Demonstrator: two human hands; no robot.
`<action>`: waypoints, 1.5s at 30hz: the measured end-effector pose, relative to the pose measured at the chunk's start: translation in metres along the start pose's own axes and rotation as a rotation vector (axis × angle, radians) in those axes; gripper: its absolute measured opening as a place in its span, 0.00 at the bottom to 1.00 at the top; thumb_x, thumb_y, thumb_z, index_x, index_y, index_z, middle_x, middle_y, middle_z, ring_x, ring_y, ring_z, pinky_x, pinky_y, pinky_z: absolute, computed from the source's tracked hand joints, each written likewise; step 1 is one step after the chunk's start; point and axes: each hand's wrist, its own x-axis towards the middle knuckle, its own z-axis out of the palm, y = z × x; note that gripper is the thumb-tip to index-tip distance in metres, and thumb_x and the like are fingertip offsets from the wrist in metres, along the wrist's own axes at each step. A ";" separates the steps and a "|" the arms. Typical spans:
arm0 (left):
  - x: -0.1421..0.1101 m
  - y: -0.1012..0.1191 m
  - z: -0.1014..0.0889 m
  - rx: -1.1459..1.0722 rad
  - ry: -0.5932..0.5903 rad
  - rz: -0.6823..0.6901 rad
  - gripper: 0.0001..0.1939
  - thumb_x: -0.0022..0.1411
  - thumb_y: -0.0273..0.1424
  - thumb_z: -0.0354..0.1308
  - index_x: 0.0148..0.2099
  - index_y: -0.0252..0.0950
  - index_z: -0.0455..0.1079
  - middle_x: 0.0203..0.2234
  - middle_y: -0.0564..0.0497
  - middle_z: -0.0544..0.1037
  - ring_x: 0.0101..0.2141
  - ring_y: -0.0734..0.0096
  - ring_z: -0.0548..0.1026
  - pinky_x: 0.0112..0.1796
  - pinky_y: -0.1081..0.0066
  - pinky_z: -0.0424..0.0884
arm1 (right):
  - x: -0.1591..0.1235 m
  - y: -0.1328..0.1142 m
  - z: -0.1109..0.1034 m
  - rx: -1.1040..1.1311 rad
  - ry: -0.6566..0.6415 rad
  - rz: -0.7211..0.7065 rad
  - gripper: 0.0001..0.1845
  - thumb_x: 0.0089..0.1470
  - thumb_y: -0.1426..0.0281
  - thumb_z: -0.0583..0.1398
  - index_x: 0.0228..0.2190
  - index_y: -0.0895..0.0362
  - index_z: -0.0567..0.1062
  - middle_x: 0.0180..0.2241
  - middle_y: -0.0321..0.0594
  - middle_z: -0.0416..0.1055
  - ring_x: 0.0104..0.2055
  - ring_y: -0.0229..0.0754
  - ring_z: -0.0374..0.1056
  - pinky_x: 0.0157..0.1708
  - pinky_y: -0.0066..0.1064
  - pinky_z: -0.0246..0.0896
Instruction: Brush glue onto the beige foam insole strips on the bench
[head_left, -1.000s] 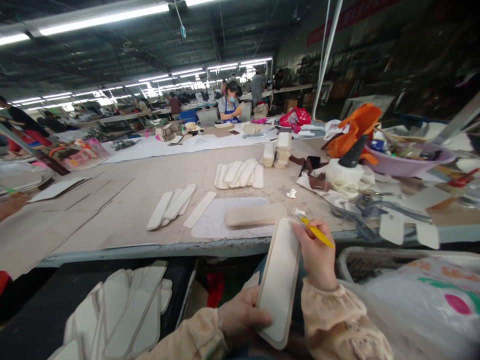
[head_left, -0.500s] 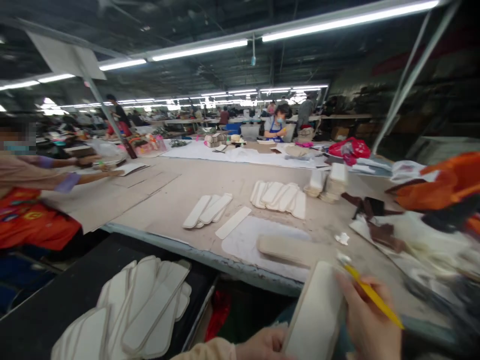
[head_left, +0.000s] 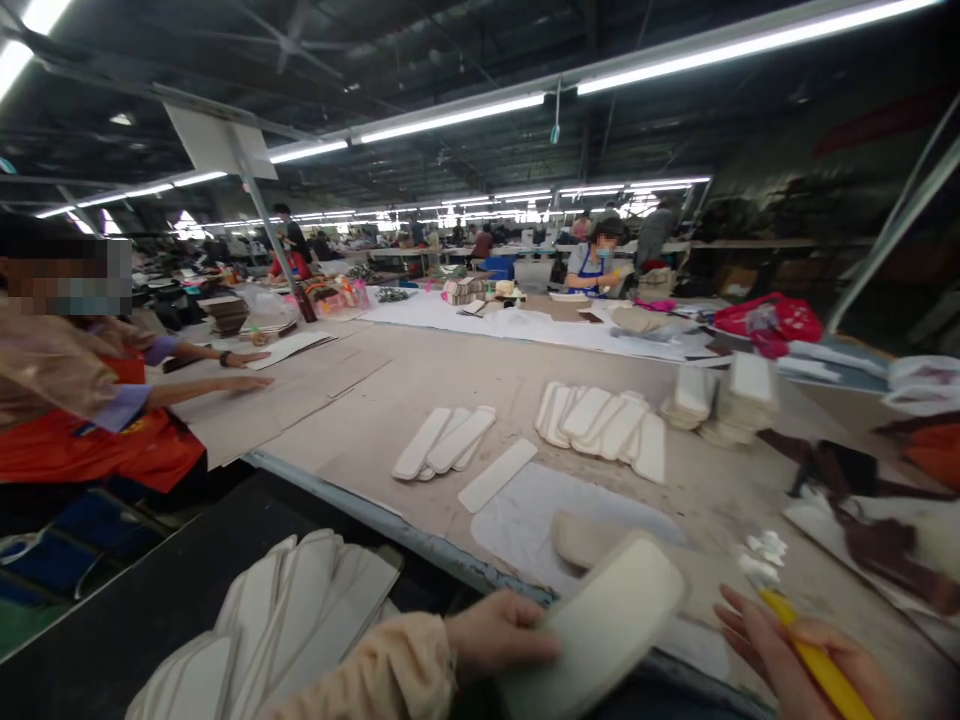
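My left hand point(head_left: 499, 632) is closed on the near end of a pale, rounded-corner panel point(head_left: 611, 625), tilted up over the table's front edge. My right hand point(head_left: 799, 655) grips a yellow-handled tool point(head_left: 819, 662) that looks like a brush; its whitish head lies by a crumpled white scrap point(head_left: 766, 547), and its exact kind is blurred. Behind the held panel, a low beige stack point(head_left: 581, 540) rests on a white sheet point(head_left: 517, 515). One single pale panel point(head_left: 497, 476) lies just left of that sheet. Many similar panels point(head_left: 300, 620) are fanned on a black surface at lower left.
More panels lie fanned on the table point(head_left: 442, 442) and in a larger group point(head_left: 604, 425). Upright stacks point(head_left: 750, 395) stand farther right. Brown scraps point(head_left: 862, 530) cover the right side. A co-worker in an orange apron point(head_left: 112, 445) works at the left.
My left hand has raised and tilted the panel, moving it away from my right hand. The right hand with the yellow tool has shifted right. The whole view has swung left.
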 end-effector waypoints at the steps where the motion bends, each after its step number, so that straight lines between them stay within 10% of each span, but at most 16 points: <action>1: 0.001 0.017 -0.015 0.048 0.008 0.013 0.26 0.41 0.50 0.69 0.32 0.31 0.75 0.21 0.53 0.72 0.20 0.77 0.66 0.24 0.75 0.61 | -0.005 -0.006 0.003 -0.020 0.011 -0.005 0.23 0.38 0.62 0.71 0.34 0.51 0.67 0.40 0.44 0.76 0.36 0.50 0.75 0.32 0.37 0.75; 9: 0.040 0.143 -0.135 0.498 0.422 0.091 0.30 0.46 0.53 0.62 0.40 0.30 0.71 0.26 0.49 0.76 0.25 0.69 0.71 0.26 0.73 0.66 | -0.018 -0.010 -0.018 -0.167 0.002 -0.003 0.21 0.45 0.57 0.67 0.34 0.54 0.67 0.38 0.44 0.76 0.36 0.47 0.75 0.40 0.37 0.73; 16: 0.074 0.182 -0.203 0.859 0.804 0.039 0.24 0.48 0.41 0.63 0.40 0.26 0.71 0.38 0.37 0.77 0.47 0.43 0.71 0.45 0.54 0.67 | -0.014 0.003 -0.057 -0.334 0.081 0.012 0.20 0.48 0.53 0.64 0.36 0.56 0.74 0.26 0.40 0.71 0.26 0.41 0.67 0.26 0.33 0.67; 20: 0.091 0.148 -0.177 1.061 0.898 0.196 0.31 0.54 0.41 0.59 0.56 0.27 0.63 0.57 0.33 0.65 0.61 0.44 0.57 0.59 0.51 0.53 | -0.005 0.003 -0.059 -0.048 0.074 0.163 0.17 0.53 0.54 0.60 0.36 0.55 0.74 0.18 0.35 0.63 0.20 0.38 0.60 0.19 0.30 0.58; 25: 0.113 0.062 -0.086 1.249 0.385 0.524 0.46 0.51 0.48 0.63 0.66 0.34 0.52 0.65 0.38 0.55 0.65 0.49 0.51 0.62 0.53 0.52 | 0.008 0.012 -0.054 0.105 0.140 0.177 0.14 0.53 0.58 0.60 0.36 0.55 0.71 0.21 0.32 0.65 0.22 0.34 0.62 0.22 0.26 0.61; 29: 0.132 0.028 -0.042 1.231 0.265 0.534 0.60 0.41 0.51 0.68 0.69 0.37 0.43 0.67 0.35 0.45 0.66 0.42 0.42 0.62 0.44 0.46 | 0.021 0.030 -0.057 -0.225 0.127 0.001 0.19 0.51 0.59 0.63 0.42 0.55 0.69 0.42 0.43 0.73 0.42 0.43 0.71 0.42 0.39 0.69; 36: 0.145 0.026 -0.047 1.169 0.166 0.517 0.60 0.40 0.49 0.70 0.68 0.34 0.47 0.66 0.35 0.50 0.65 0.46 0.51 0.63 0.52 0.51 | 0.051 0.070 -0.069 -0.576 -0.235 -0.095 0.27 0.42 0.60 0.69 0.42 0.53 0.65 0.56 0.49 0.66 0.51 0.48 0.69 0.48 0.45 0.67; 45: 0.149 0.020 -0.053 1.066 0.204 0.575 0.46 0.47 0.44 0.68 0.65 0.35 0.56 0.60 0.37 0.61 0.61 0.50 0.60 0.61 0.54 0.56 | 0.060 0.077 -0.058 -0.842 -0.273 -0.220 0.23 0.46 0.56 0.65 0.42 0.51 0.70 0.51 0.45 0.72 0.42 0.51 0.74 0.41 0.46 0.70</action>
